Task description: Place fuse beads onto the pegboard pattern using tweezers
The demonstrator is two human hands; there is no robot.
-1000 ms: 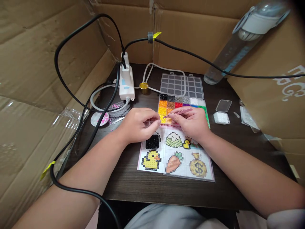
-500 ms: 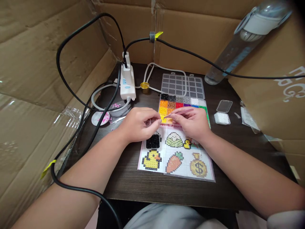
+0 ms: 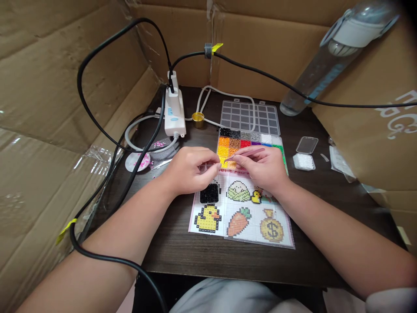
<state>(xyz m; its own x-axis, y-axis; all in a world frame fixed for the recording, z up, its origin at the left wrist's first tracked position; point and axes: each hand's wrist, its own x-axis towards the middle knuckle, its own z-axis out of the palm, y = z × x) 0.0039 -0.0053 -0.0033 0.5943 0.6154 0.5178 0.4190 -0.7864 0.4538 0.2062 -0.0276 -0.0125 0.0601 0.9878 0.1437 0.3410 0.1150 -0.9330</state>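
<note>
In my right hand (image 3: 267, 168) I grip pink tweezers (image 3: 249, 152), their bent tip over the yellow beads at the front left of a sectioned bead box (image 3: 245, 144). Thumb and forefinger of my left hand (image 3: 193, 171) come together at the box's front left corner; what sits between them, if anything, is hidden. Below that hand, a small case of black beads (image 3: 209, 194) rests on a pattern sheet (image 3: 192, 227) printed with a duck, a carrot and a money bag. A small yellow duck made of beads (image 3: 256, 197) lies near my right wrist, on a clear pegboard (image 3: 259, 244).
Behind my left hand stand a white power strip (image 3: 175, 113) and a gold cup (image 3: 198, 120). A black cable (image 3: 107, 259) crosses my left forearm. To the right are a case of white beads (image 3: 304, 161) and a leaning water bottle (image 3: 329, 65). Cardboard walls surround the table.
</note>
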